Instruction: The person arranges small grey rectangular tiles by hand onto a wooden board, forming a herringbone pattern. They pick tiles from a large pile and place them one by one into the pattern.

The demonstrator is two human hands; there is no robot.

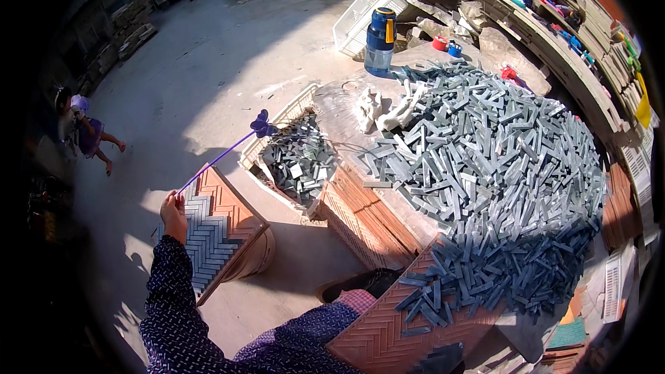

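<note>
While gripped, purple wand outstretched.

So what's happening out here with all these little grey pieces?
A person sits at a table heaped with grey stone strips. Their left hand holds a thin purple stick over an orange tray, partly filled with strips in a herringbone pattern. Another orange tray lies in front of them, mostly unfilled. The right hand isn't visible.

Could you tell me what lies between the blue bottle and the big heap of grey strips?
In the head view, crumpled white gloves lie on the table between the blue bottle and the heap of grey strips.
</note>
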